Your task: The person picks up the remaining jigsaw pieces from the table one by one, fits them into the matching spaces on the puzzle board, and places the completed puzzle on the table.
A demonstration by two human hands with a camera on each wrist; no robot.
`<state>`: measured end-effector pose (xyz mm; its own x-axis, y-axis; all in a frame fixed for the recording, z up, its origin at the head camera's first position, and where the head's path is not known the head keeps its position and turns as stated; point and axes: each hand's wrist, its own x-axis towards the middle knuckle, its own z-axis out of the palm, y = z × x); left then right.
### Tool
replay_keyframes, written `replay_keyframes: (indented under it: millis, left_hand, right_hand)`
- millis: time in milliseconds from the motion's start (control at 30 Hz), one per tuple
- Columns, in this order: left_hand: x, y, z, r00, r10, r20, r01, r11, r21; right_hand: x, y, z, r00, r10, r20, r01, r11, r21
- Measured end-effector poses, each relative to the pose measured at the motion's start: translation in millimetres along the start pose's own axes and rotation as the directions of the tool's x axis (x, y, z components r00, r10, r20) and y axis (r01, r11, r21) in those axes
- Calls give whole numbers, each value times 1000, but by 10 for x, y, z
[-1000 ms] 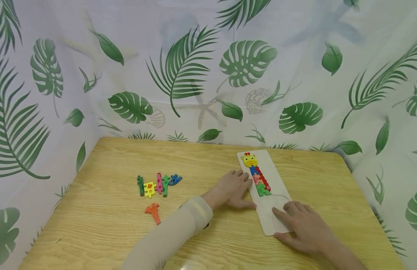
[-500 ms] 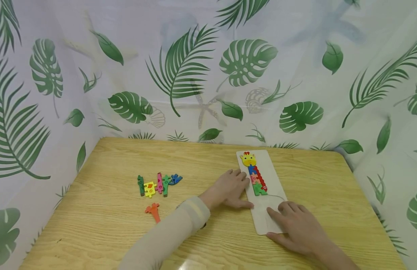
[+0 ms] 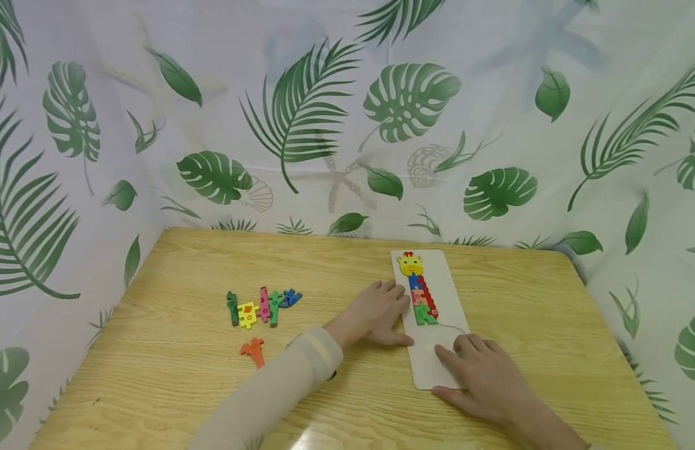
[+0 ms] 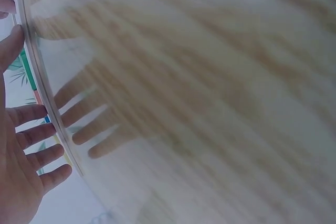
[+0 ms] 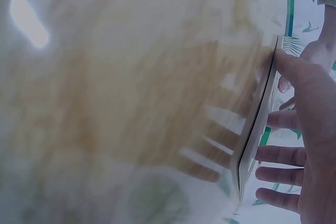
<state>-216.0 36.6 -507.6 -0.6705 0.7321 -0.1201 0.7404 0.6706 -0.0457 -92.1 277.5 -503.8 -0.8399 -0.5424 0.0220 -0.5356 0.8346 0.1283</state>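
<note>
A pale wooden puzzle board (image 3: pixel 450 287) lies on the table, right of centre. Set in its far half are a yellow giraffe head (image 3: pixel 410 265), a blue piece (image 3: pixel 415 283), a salmon piece (image 3: pixel 418 297), a green piece (image 3: pixel 424 314) and a red strip (image 3: pixel 428 295). My left hand (image 3: pixel 380 312) touches the board's left edge with extended fingers, spread apart in the left wrist view. My right hand (image 3: pixel 488 380) rests at the near right corner, thumb at the near edge and fingers by the right side. Its fingers look nearly straight in the right wrist view.
Loose puzzle pieces lie on the left of the wooden table (image 3: pixel 179 281): dark green (image 3: pixel 232 309), yellow (image 3: pixel 248 315), pink (image 3: pixel 264 304), green (image 3: pixel 274 309) and blue (image 3: pixel 291 298). Nearer lies an orange piece (image 3: pixel 254 352). A leaf-patterned curtain (image 3: pixel 302 106) hangs behind.
The board has slid left, its near end more than its far end, so it stands straighter. Both hands have moved left with it. The loose pieces stay put.
</note>
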Motion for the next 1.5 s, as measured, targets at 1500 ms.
replay_keyframes:
  millis: [1500]
  left_hand:
    - [-297,-93,45,1000,10,18,-10,1000,0]
  right_hand:
    - [305,519,139,996,3,90,-10,996,84]
